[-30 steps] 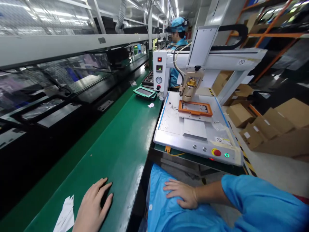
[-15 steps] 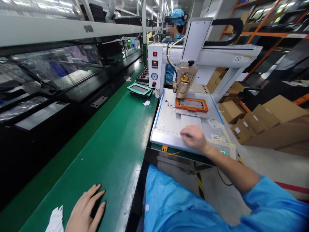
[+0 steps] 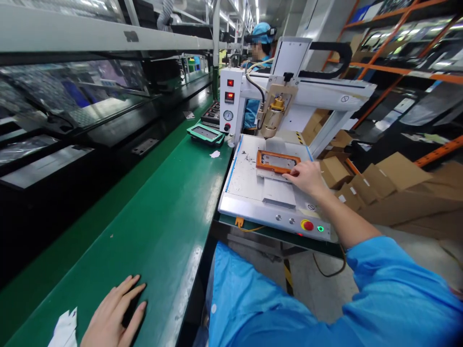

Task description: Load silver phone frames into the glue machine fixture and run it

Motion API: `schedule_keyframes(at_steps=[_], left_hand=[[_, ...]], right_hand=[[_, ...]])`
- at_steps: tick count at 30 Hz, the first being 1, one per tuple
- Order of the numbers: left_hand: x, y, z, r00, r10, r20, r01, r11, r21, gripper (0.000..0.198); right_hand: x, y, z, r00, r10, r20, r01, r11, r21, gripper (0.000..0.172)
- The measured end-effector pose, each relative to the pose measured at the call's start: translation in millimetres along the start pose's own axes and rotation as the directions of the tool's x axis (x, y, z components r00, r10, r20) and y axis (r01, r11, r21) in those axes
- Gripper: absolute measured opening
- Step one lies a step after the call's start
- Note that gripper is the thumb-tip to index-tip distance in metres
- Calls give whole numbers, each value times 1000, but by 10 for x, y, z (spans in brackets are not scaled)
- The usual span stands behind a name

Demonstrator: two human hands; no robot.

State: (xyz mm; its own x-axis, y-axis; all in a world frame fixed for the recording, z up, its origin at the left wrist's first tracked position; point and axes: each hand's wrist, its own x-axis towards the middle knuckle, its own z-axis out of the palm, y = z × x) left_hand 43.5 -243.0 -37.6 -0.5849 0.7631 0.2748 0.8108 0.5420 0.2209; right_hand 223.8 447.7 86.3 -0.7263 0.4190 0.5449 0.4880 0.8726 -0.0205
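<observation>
My right hand (image 3: 307, 177) reaches over the machine's plate, with thumb and fingers closed at the near right corner of an orange frame (image 3: 275, 169). Inside that frame lies a flat grey panel (image 3: 280, 160) with small dark openings. Just behind the frame hangs the machine's brass-coloured tool head (image 3: 274, 115), a little above the plate. My left hand (image 3: 114, 313) rests on the green bench, fingers stretched and apart, holding nothing. Beside it lies a torn white piece of paper (image 3: 65, 328).
The white desktop machine (image 3: 231, 207) has a red stop button (image 3: 307, 225) on its front. On the green bench (image 3: 144, 231) lie a green frame (image 3: 205, 134) and a paper scrap (image 3: 214, 154). Cardboard boxes (image 3: 390, 188) stand at right. A co-worker (image 3: 262, 36) is behind the machine.
My right hand has moved from the plate's front edge forward to the orange frame. The tool head appears farther back, behind the frame. My left hand stays on the bench.
</observation>
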Motion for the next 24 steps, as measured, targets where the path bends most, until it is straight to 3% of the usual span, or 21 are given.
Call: schedule_keyframes(at_steps=[4,7,12,17,20,22,24], left_hand=[[-11,3,-18,1000,-4,9,4,1000,15,39],[7,54,-53,1000,-16,4,16,1000,19,40],[85,157,-108,998,7,-60,-6,1000,19,38],[97,177,-112,997,17,-71,-14,999,41,37],[74,192,-98,998,-29,-62,31,999,34,38],[72,207,-96,996,-46,-74,48,998,28,37],[85,216,-103,995,-34,-90,37,999,32,36]], right_hand=[[-160,-127,-64,984,-157,83,163,984,-67,46],[-235,-201,-150,962,-250,112,261,961,-96,42],[126,-63,-287,999,-53,-4,52,985,-164,32],[472,77,-274,996,66,-64,-74,989,-130,30],[413,56,-183,993,-11,120,11,1000,8,39],[360,43,-105,960,-115,255,98,992,78,49],[354,34,-31,962,-107,252,96,994,55,58]])
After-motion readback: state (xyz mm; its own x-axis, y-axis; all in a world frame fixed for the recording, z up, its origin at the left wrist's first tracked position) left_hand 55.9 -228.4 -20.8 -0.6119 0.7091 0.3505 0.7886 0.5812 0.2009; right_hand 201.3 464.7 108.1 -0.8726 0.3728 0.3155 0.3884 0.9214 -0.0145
